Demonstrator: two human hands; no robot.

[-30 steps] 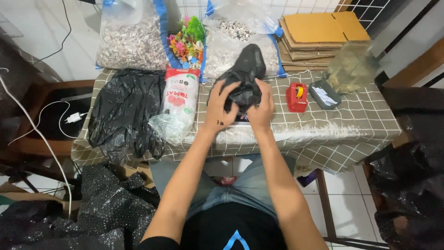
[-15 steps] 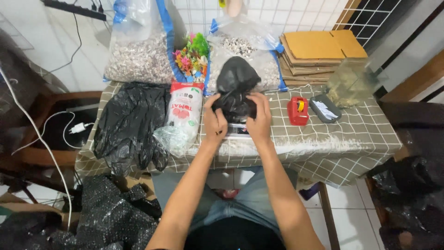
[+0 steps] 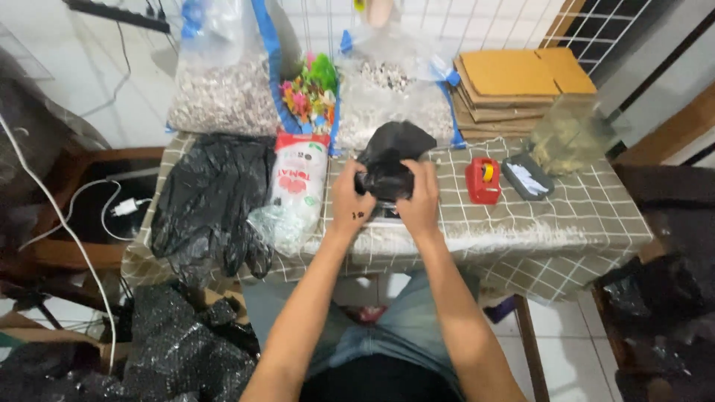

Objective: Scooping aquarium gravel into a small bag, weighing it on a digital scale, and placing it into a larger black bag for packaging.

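Observation:
Both hands grip a small black plastic bag over the middle of a checked tablecloth. My left hand clasps the bag's left side, and my right hand clasps its right side, fingers curled over the bundle. The bag's loose top sticks up above my fingers. What is inside the bag is hidden.
A heap of black plastic bags lies at the table's left. Beside my left hand is a white and red packet. A red tape dispenser and grey case sit right. Clear sacks of pebbles, colourful bits and flat cardboard line the back.
The bag has dropped slightly toward the table and both hands have closed tighter round it. The camera view has shifted a little.

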